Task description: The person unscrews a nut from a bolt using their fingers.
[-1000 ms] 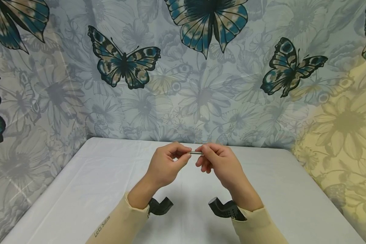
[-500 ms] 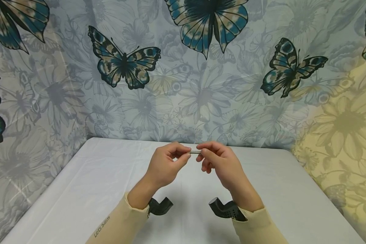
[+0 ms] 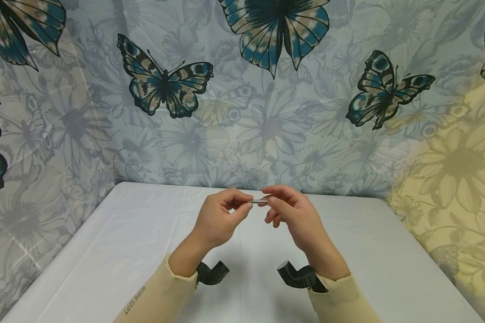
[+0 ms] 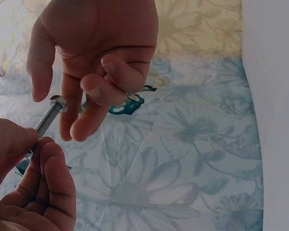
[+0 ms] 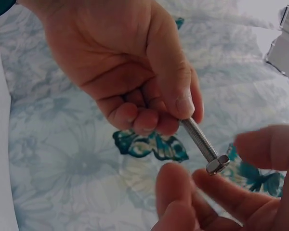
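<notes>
Thumb and fingers of my left hand (image 3: 220, 220) pinch the end of a silver threaded bolt (image 4: 49, 119), held level above the table in the head view. A shiny hexagonal piece (image 5: 217, 164) sits at the bolt's other end, toward my right hand (image 3: 301, 220). That hand's index fingertip lies right at the hexagon in both wrist views. The right thumb (image 5: 267, 148) stands apart from it, leaving a gap, and the other right fingers are loosely bent. The left fingertips hide the near end of the shank.
A white-covered table (image 3: 125, 251) spreads beneath both hands. Behind it hangs a floral cloth (image 3: 266, 134) with blue butterflies. Black curved camera mounts (image 3: 213, 273) are worn at both wrists, beside beige sleeves (image 3: 157, 291).
The right thumb and index finger have spread apart at the bolt's right end, the index rising a little. My left hand and the bolt stay nearly where they were.
</notes>
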Demonstrator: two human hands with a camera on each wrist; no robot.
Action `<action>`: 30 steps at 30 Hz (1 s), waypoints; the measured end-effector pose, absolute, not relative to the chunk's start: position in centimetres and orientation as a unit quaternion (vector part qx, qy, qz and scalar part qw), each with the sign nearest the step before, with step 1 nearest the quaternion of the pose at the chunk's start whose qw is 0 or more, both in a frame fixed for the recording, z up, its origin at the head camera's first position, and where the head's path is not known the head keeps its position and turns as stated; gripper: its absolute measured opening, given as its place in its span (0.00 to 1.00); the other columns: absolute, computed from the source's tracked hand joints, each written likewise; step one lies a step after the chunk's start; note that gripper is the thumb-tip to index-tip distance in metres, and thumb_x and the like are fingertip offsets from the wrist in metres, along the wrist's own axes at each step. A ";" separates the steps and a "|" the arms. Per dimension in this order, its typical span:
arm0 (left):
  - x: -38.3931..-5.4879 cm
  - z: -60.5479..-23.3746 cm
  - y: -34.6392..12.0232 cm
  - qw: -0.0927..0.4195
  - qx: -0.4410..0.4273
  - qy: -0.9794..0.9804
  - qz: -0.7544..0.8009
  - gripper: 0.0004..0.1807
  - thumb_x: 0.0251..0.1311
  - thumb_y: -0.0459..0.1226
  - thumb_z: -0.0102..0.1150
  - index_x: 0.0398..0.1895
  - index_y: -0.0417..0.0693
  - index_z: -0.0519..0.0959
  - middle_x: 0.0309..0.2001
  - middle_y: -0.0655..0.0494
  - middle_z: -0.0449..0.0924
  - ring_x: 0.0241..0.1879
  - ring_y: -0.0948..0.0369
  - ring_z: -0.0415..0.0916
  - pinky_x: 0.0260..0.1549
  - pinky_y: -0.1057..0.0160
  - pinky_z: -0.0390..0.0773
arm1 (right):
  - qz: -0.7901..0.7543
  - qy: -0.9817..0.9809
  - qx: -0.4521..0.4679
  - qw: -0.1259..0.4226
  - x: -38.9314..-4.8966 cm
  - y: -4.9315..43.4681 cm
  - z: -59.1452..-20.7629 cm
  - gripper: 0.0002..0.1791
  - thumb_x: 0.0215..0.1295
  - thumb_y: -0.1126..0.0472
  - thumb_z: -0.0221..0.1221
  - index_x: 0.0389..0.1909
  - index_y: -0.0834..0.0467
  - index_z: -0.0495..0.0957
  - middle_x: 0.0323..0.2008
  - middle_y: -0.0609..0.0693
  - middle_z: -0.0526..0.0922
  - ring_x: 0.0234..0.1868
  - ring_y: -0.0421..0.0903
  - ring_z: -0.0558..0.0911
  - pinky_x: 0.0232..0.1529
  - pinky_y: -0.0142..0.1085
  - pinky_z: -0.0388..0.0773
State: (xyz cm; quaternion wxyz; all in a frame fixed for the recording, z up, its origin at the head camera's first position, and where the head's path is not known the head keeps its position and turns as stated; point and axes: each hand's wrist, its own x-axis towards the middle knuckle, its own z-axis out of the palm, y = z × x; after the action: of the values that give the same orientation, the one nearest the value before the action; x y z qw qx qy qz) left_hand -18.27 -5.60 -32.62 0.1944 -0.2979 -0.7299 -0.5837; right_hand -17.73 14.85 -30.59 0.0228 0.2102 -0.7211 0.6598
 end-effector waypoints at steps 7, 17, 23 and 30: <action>-18.3 -32.6 -5.6 0.202 -0.301 -0.728 -0.582 0.06 0.62 0.29 0.65 0.39 0.46 0.86 0.32 0.62 0.84 0.28 0.61 0.77 0.30 0.61 0.78 | 0.643 -0.737 0.208 0.030 -17.7 14.7 -30.6 0.13 0.76 0.58 0.54 0.46 0.64 0.80 0.29 0.62 0.81 0.25 0.54 0.78 0.27 0.37 0.76; -18.1 -32.5 -5.6 0.196 -0.297 -0.729 -0.585 0.06 0.62 0.30 0.65 0.40 0.46 0.86 0.32 0.59 0.85 0.29 0.61 0.77 0.30 0.62 0.77 | 0.630 -0.753 0.191 0.027 -17.4 14.6 -30.3 0.16 0.77 0.56 0.53 0.46 0.65 0.80 0.29 0.61 0.82 0.23 0.54 0.78 0.26 0.37 0.76; -18.2 -32.6 -5.6 0.197 -0.297 -0.730 -0.583 0.06 0.62 0.29 0.65 0.40 0.46 0.86 0.32 0.60 0.85 0.28 0.61 0.77 0.27 0.62 0.76 | 0.629 -0.752 0.195 0.032 -17.5 14.7 -30.3 0.12 0.74 0.61 0.55 0.50 0.63 0.79 0.34 0.60 0.83 0.25 0.55 0.78 0.27 0.38 0.76; -18.2 -32.6 -5.6 0.195 -0.301 -0.727 -0.585 0.06 0.62 0.29 0.65 0.40 0.46 0.86 0.33 0.60 0.85 0.29 0.61 0.77 0.29 0.62 0.77 | 0.617 -0.760 0.200 0.036 -17.6 14.6 -30.4 0.15 0.78 0.56 0.52 0.44 0.64 0.81 0.27 0.60 0.81 0.26 0.55 0.78 0.27 0.38 0.77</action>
State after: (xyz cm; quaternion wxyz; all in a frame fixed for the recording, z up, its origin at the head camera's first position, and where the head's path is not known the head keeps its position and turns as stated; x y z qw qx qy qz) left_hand -18.21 -5.56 -32.57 0.1948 -0.3012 -0.7273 -0.5851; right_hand -17.58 14.57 -30.43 0.0362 0.1997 -0.7600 0.6175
